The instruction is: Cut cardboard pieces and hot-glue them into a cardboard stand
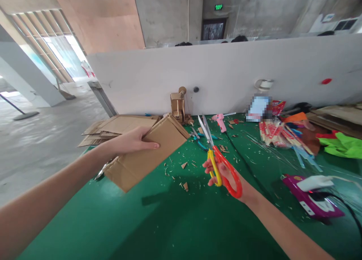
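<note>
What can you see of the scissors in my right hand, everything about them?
The scissors have silvery metal blades, a yellow finger loop and a larger red one, plastic by the look. The blades stand slightly apart, tips pointing up and away. The right hand grips them through the loops, holding them in the air above the green table, clear of the cardboard sheet in the left hand.

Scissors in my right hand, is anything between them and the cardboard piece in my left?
Nothing visible. The scissors in the right hand and the cardboard piece in the left hand are both held above the table with open air between; scraps and blue pliers lie flat on the table beneath.
</note>
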